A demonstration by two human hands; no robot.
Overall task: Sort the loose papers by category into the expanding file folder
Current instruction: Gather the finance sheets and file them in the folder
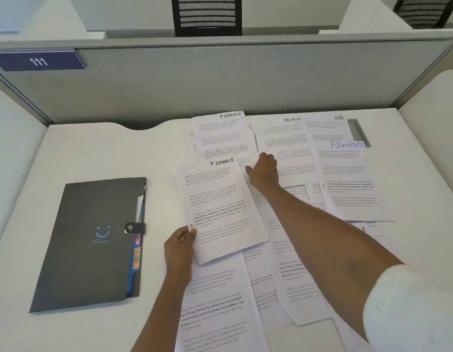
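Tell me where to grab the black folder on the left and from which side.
Take the folder by its right long edge, coming from the right. It lies flat and shut on the desk, so a top grip finds nothing; that edge has the snap tab and protruding paper dividers, probably giving fingers purchase. The left hand, holding a Finance sheet, is nearest.

A navy sign (39, 61) on the partition at ten o'clock is showing "111". A sheet (221, 133) at twelve o'clock is reading "FINANCE" in black; the tilted sheet (220, 209) below it is carrying the same word. At one o'clock, one paper (287, 138) is reading "ADMIN" and another (327, 125) "HR". At two o'clock, a page (352, 179) is bearing "FINANCE" in blue ink. An orange tab (136, 257) in the dark folder (88, 245), at nine o'clock, is showing "HR"; the small print under the folder's smile logo is staying illegible.
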